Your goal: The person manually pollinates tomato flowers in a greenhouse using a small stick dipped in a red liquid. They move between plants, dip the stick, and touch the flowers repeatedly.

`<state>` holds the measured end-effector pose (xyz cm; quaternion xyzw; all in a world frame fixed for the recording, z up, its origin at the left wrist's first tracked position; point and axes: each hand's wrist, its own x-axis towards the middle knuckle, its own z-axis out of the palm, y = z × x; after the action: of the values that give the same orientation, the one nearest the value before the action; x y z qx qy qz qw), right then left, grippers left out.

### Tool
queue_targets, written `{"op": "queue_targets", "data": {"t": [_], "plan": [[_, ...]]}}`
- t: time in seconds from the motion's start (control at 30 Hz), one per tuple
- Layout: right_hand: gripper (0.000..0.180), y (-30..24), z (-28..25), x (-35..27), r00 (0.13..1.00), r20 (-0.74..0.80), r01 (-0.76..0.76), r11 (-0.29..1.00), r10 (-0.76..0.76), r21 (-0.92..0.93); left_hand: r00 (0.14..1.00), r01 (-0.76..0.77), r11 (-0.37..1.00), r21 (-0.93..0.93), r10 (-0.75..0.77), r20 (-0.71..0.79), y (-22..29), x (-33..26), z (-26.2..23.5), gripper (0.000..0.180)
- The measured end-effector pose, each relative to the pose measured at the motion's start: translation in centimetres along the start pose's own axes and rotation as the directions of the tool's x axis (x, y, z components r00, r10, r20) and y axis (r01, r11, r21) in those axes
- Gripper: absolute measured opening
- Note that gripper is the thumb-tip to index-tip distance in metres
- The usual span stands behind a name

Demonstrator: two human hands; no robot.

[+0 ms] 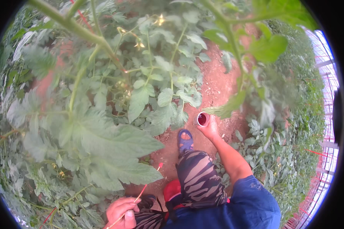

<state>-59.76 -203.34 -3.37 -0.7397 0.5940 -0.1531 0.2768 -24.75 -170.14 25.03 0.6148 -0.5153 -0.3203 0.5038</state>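
My left hand (121, 210) is low in the view, its fingers pinched round a thin stick (144, 189) that slants up and right. The stick's tip is a small red, swab-like end. My right hand (211, 129) reaches forward over the soil path, wrapped round a small pale cup (197, 119). Dark red liquid shows inside the cup. A large tomato leaf (114, 143) hangs close to the camera, above and left of the stick, apart from it. Further forward, yellow flowers (160, 20) open on the tomato plants.
A thick stem (78, 30) crosses the upper left, near the camera. Leafy branches (269, 47) hang at the upper right. The reddish soil path (218, 82) runs between plant rows. My foot in a blue sandal (186, 142) stands on it. Red strings and a greenhouse frame (326, 103) show beyond.
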Motion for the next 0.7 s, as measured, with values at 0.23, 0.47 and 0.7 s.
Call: {"op": "queue_targets", "data": {"t": [0.23, 0.47, 0.7], "plan": [[0.090, -15.1, -13.4, -2.2, 0.990, 0.117, -0.074, 0.997, 0.073, 0.009, 1.000, -0.005, 0.993, -0.115, 0.004, -0.012, 11.7, 10.4, 5.7, 0.016], [0.077, -25.8, -29.9, -5.2, 0.993, 0.104, -0.066, 0.988, 0.052, 0.136, 0.946, 0.207, 0.974, 0.087, -0.222, 0.238, 21.3, 19.5, 14.2, 0.018], [0.084, -24.8, -43.2, -5.5, 0.985, 0.035, -0.174, 0.947, 0.171, 0.270, 0.820, 0.427, 0.893, 0.143, -0.449, 0.353, 29.0, 23.9, 22.9, 0.039]]}}
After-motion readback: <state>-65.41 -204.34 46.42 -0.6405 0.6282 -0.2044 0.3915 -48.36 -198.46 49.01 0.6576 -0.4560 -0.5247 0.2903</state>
